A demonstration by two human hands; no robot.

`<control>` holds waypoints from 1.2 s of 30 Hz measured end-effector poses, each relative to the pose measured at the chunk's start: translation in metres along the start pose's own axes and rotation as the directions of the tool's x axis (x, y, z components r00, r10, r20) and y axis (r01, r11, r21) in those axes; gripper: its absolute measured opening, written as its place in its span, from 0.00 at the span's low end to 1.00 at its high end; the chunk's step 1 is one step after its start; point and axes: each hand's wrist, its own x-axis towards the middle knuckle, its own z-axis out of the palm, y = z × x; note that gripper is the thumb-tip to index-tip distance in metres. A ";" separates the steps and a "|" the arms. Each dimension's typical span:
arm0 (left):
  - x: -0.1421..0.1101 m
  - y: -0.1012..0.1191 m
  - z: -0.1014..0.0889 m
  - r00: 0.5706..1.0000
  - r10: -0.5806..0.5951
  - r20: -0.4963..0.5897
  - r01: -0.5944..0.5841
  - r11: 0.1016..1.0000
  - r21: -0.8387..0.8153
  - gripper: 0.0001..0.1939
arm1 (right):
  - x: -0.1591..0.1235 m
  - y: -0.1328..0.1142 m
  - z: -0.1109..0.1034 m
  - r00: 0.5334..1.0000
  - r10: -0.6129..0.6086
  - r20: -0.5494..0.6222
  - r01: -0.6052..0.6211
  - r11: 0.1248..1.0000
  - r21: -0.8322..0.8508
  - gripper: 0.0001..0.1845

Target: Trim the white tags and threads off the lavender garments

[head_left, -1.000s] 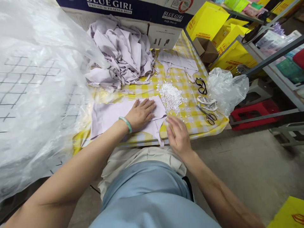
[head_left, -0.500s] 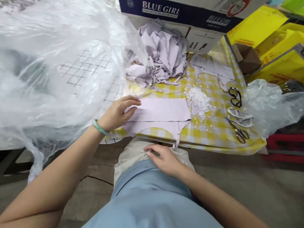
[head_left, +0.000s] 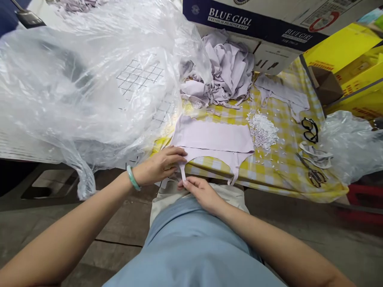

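Observation:
A pale lilac bra top (head_left: 212, 135) lies flat near the table's front edge, its shoulder straps pointing toward me. My left hand (head_left: 163, 164), with a green bangle at the wrist, is closed at the garment's near left corner, fingers on the base of the left strap. Lower down, my right hand (head_left: 202, 192) pinches the end of that same strap between thumb and fingers, just over my lap. The other strap (head_left: 235, 173) hangs over the table edge, untouched.
Right of the garment is a heap of small white bits (head_left: 263, 129). Scissors (head_left: 315, 175), black-framed glasses (head_left: 310, 129) and another lilac top (head_left: 283, 93) lie farther right. Behind are a lilac garment pile (head_left: 230, 67) and a beer carton (head_left: 251, 28). Clear plastic sheeting (head_left: 98, 107) covers the left.
My left hand has come down from the garment's upper left to its left strap. My right hand has gone from resting over my lap to pinching the strap's end. The view has shifted slightly left.

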 end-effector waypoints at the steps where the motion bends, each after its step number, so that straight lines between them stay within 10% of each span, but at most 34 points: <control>1: -0.002 0.001 0.002 1.000 -0.018 -0.003 0.018 1.000 0.010 0.17 | -0.010 -0.004 -0.001 1.000 0.023 -0.006 -0.023 1.000 0.008 0.18; 6: -0.005 0.004 0.015 0.992 -0.117 -0.040 0.120 0.990 0.078 0.10 | -0.041 -0.024 -0.002 0.995 0.066 -0.081 -0.049 0.980 0.191 0.21; 13: 0.000 0.001 0.017 0.991 -0.132 0.003 0.131 0.987 0.090 0.11 | -0.033 -0.085 -0.036 0.988 -0.090 0.123 0.025 0.892 0.451 0.09; 24: -0.003 -0.006 0.022 0.984 -0.173 0.037 0.168 0.979 0.113 0.09 | 0.060 -0.115 -0.079 0.872 -0.413 -0.264 0.445 0.893 0.072 0.15; 36: 0.001 -0.008 0.021 0.991 -0.132 0.023 0.126 0.977 0.171 0.08 | 0.084 -0.132 -0.079 0.866 -0.397 -0.303 0.462 0.868 0.181 0.24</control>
